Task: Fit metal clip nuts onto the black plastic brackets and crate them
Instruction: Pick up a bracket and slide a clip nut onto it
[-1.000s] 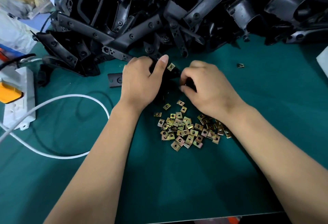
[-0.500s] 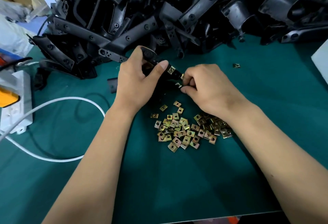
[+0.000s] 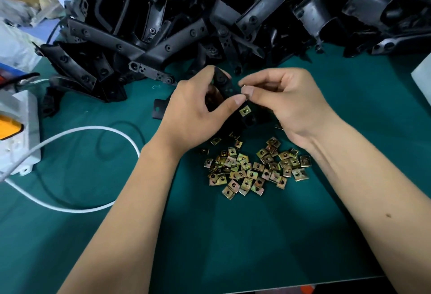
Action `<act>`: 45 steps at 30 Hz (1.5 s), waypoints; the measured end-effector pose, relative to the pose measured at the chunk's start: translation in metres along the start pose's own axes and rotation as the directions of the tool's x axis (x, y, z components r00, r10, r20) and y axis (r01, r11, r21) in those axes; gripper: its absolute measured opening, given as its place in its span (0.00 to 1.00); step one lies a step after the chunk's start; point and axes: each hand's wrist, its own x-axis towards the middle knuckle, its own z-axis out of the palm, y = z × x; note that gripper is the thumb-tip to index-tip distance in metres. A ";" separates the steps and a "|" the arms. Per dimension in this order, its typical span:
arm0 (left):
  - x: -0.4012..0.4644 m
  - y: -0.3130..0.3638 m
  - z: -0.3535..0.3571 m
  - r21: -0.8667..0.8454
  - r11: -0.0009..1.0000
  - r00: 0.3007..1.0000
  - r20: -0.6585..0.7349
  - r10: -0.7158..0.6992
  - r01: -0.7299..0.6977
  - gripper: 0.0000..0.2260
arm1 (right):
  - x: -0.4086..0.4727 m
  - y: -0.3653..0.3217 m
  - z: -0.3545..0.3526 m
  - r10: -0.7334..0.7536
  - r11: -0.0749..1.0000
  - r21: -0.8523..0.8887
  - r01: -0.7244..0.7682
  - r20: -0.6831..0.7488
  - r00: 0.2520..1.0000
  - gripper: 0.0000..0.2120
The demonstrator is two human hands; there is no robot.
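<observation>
Left hand (image 3: 191,112) and right hand (image 3: 286,105) both grip one bracket (image 3: 225,84).

- The left hand (image 3: 191,112) grips a black bracket (image 3: 225,84), thumb across its front.
- The right hand (image 3: 286,102) pinches at the bracket's edge with fingers curled (what sits between the fingertips I cannot make out).
- One clip nut (image 3: 245,110) is already seated on the bracket.
- Loose clip nuts (image 3: 254,168) lie heaped on the green mat (image 3: 233,235), below both hands.
- A pile of brackets (image 3: 233,14) fills the far side.
- A white cable (image 3: 93,130) loops at left.
</observation>
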 end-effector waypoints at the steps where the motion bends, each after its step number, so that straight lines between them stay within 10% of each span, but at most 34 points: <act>1: 0.000 0.000 0.001 0.011 1.000 1.000 -0.001 0.009 -0.009 0.17 | 0.000 0.000 0.001 0.000 1.000 0.029 0.000 -0.016 1.000 0.07; 26: 0.002 0.014 0.007 0.159 0.987 1.000 -0.015 0.016 -0.014 0.32 | -0.004 -0.001 0.011 0.080 0.973 0.230 -0.035 -0.191 0.978 0.05; 45: 0.002 0.015 0.013 0.171 0.975 0.989 -0.073 -0.129 0.140 0.26 | -0.003 -0.003 0.007 -0.011 1.000 -0.002 0.011 -0.116 0.993 0.07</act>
